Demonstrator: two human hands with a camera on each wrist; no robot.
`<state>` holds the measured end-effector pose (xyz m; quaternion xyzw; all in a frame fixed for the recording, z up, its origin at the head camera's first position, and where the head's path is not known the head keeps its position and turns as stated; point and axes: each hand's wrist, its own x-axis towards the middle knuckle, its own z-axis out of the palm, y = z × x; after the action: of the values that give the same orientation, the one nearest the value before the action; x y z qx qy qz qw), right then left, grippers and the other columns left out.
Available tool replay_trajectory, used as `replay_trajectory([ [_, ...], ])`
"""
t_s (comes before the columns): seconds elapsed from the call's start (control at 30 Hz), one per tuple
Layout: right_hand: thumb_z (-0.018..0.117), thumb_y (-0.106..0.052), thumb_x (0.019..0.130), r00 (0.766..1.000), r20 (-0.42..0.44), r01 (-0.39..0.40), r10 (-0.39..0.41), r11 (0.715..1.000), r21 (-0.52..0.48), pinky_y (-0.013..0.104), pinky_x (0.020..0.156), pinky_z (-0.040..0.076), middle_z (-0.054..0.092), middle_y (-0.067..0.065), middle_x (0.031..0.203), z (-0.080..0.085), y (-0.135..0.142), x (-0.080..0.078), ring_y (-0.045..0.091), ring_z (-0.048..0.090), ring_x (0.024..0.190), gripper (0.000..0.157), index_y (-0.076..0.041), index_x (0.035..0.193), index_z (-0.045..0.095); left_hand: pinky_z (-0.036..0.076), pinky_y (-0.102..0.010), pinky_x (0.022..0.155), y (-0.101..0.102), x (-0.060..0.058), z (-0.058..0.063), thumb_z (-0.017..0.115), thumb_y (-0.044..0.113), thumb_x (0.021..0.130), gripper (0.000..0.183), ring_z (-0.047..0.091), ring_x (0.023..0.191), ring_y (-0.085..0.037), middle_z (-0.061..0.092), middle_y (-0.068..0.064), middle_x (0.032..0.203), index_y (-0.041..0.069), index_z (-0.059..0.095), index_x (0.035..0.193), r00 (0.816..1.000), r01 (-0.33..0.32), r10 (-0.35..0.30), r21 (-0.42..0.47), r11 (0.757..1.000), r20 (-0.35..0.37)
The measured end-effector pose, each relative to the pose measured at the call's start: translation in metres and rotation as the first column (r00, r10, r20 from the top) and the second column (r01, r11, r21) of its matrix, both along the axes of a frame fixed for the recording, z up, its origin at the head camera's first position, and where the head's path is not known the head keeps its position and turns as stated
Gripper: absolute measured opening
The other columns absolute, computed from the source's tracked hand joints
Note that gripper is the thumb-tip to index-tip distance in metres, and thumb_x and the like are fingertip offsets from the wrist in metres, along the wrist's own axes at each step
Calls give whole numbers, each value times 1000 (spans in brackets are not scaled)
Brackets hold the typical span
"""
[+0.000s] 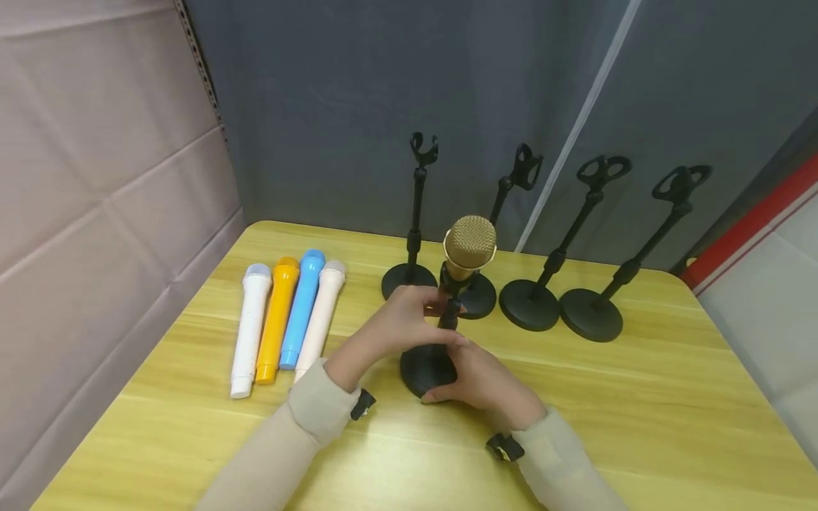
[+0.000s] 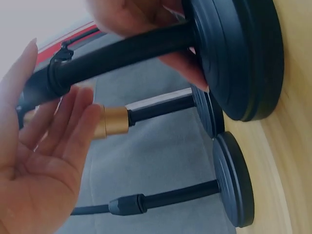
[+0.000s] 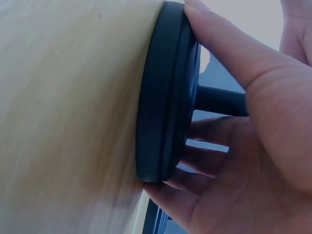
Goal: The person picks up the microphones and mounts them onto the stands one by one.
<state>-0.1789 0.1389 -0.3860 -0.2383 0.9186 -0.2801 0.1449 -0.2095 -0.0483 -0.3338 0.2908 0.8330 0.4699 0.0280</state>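
A black microphone stand stands at the middle of the table, with a gold microphone at its top. My left hand curls round the upper pole, thumb on the near side and fingers behind. In the left wrist view, the black collar of the pole runs between thumb and fingers, and the gold handle shows past the fingertips. My right hand grips the round base, its thumb on one side of the rim and its fingers on the other, as the right wrist view shows at the base.
Several black stands with empty clips, such as the leftmost stand and the rightmost stand, line the table's back by a grey partition. On the left lie a white microphone, an orange one, a blue one and a pale pink one.
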Motion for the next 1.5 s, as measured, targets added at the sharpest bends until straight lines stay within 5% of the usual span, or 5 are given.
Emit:
replay_trajectory([
  [0.43, 91, -45, 70, 1000, -6, 8, -8, 1000, -4, 49, 116, 41, 43, 15, 158, 0, 0, 0, 29, 46, 144, 112, -4, 156, 33, 56, -24, 76, 5, 9, 7, 93, 31, 71, 33, 67, 79, -8, 72, 7, 81, 14, 74, 92, 988, -154, 154, -19, 988, -7],
  [0.77, 92, -46, 69, 1000, -6, 15, -15, 1000, 11, 48, 116, 42, 47, 15, 156, 0, 0, 0, 29, 49, 142, 109, -2, 154, 38, 58, -21, 76, 1, 8, 9, 92, 28, 73, 28, 70, 79, -4, 77, 3, 86, 14, 77, 92, 995, -99, 99, -9, 995, 19],
  [1.17, 90, -47, 71, 1000, -17, 2, -1, 999, 33, 48, 116, 42, 44, 20, 156, 2, -1, 1, 31, 48, 143, 111, 3, 154, 36, 59, -19, 78, -3, -1, 3, 88, 20, 78, 20, 73, 86, -1, 78, 4, 97, 15, 81, 96, 993, 77, -73, 40, 996, -91],
  [1.5, 89, -46, 74, 1000, -15, -17, 18, 999, 33, 49, 116, 41, 42, 14, 159, 1, 0, 1, 30, 47, 144, 104, -4, 155, 38, 58, -21, 86, -4, 3, 7, 82, 21, 86, 21, 73, 98, -8, 77, 4, 106, 15, 78, 105, 996, 75, -77, -58, 995, -37],
])
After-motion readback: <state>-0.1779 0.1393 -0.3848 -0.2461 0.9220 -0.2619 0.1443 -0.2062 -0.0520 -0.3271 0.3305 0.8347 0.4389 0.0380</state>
